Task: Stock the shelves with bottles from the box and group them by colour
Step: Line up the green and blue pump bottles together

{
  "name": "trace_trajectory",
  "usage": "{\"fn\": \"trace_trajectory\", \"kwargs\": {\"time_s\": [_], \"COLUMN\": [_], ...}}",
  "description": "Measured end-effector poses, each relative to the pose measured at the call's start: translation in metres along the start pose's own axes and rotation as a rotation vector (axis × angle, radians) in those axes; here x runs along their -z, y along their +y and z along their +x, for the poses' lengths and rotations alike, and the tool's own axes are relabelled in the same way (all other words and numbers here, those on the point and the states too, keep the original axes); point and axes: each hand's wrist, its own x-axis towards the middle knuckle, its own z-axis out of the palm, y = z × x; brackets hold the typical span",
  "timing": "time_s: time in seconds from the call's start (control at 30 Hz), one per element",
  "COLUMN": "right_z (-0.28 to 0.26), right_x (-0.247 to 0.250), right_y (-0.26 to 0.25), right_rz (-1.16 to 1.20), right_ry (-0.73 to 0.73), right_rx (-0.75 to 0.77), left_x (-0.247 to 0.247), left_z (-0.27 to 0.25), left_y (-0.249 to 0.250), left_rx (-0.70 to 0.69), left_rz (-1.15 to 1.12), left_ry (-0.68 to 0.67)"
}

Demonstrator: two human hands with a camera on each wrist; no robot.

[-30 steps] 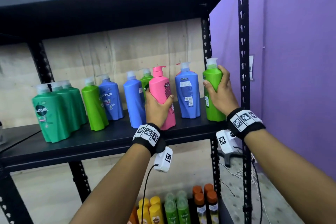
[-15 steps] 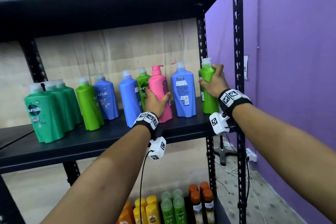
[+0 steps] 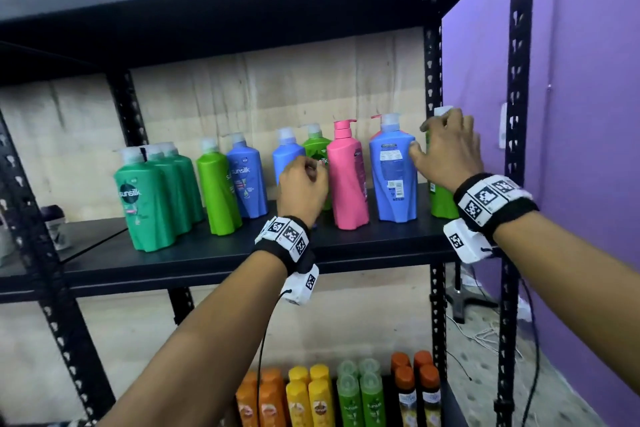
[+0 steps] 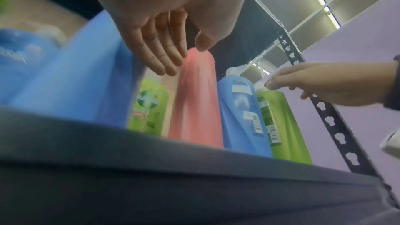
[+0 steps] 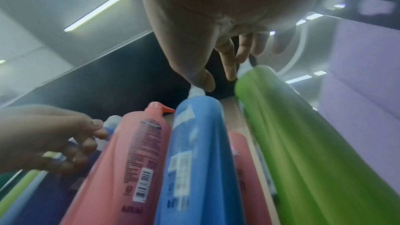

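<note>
On the black middle shelf [image 3: 207, 253] a pink pump bottle [image 3: 348, 184] stands upright between a blue bottle [image 3: 394, 177] and a green one behind. My left hand [image 3: 303, 180] hovers just left of the pink bottle, holding nothing; the left wrist view shows the left hand [image 4: 173, 57] with straight fingers near the pink bottle [image 4: 194, 102]. A light green bottle [image 3: 440, 201] stands at the shelf's right end. My right hand [image 3: 446, 149] is spread in front of its top, fingers loose. In the right wrist view the right hand [image 5: 227, 67] hangs by the light green bottle [image 5: 303, 143].
Dark green bottles [image 3: 145, 198], a light green one [image 3: 216, 194] and a blue one [image 3: 247, 184] fill the shelf's left part. The black corner post [image 3: 516, 149] and purple wall [image 3: 588, 114] bound the right. Small orange, yellow and green bottles [image 3: 322, 399] stand on the lower shelf.
My left hand has let go of the pink bottle and my right hand has let go of the light green bottle; both bottles now stand on the shelf on their own.
</note>
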Motion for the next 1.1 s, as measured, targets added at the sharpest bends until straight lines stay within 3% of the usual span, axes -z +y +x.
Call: {"fn": "trace_trajectory", "kwargs": {"time_s": [0.1, 0.17, 0.4, 0.5, 0.83, 1.1], "right_z": [0.008, 0.013, 0.019, 0.016, 0.001, -0.022], "right_x": [-0.001, -0.005, -0.027, -0.031, -0.021, -0.033], "right_y": [-0.018, -0.029, -0.042, -0.038, -0.039, -0.033], "right_rz": [0.098, 0.18, 0.335, 0.346, 0.301, 0.519], "right_ry": [-0.104, -0.16, -0.373, -0.391, -0.296, -0.126], "right_rx": [0.008, -0.027, -0.221, -0.251, -0.148, -0.179], "left_x": [0.018, 0.026, 0.027, 0.024, 0.031, 0.031], "left_z": [0.006, 0.011, 0.029, 0.029, 0.021, 0.017], "left_y": [-0.006, -0.009, -0.016, -0.02, -0.027, -0.032], "left_rx": [-0.045, -0.003, 0.172, 0.182, 0.116, 0.201], "left_rz": [0.068, 0.16, 0.195, 0.124, 0.084, 0.085], "left_ry": [0.091, 0.106, -0.188, -0.22, -0.175, -0.122]}}
